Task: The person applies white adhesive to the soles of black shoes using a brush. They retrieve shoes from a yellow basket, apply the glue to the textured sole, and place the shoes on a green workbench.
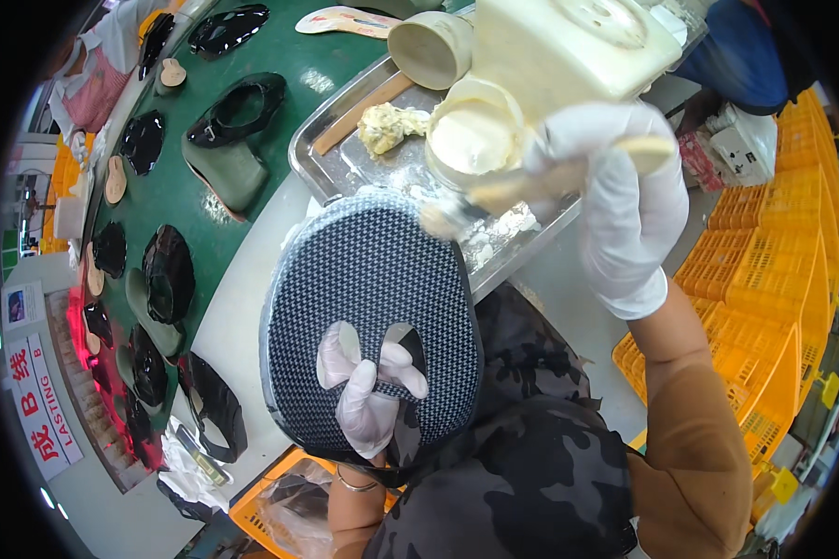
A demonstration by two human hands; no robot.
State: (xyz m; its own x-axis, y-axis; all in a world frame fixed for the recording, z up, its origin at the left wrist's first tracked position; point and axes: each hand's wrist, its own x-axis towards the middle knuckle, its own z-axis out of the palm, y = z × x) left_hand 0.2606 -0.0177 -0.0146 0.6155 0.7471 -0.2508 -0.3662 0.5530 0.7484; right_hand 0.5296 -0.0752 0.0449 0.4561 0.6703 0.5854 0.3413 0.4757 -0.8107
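Note:
My gloved left hand [368,405] grips a shoe upper [373,270], its black-and-white checked lining facing up. Fingers come through the cut openings, with the thumb across the strip between them. My gloved right hand [629,200] is closed round the wooden handle of a brush [517,191], smeared by motion. The brush head is at the upper's far right edge; whether it touches cannot be told. Behind it, a tub of white paste [475,135], likely glue, stands in a metal tray [555,228] streaked with white residue.
The tray also holds a yellowish crusted lump [382,129], a tipped cup [429,51] and a large cream container [569,56]. Black uppers [168,275] and green lasts [238,177] line the green conveyor [298,47]. Yellow crates [746,279] stand at right. Another person [98,70] is far left.

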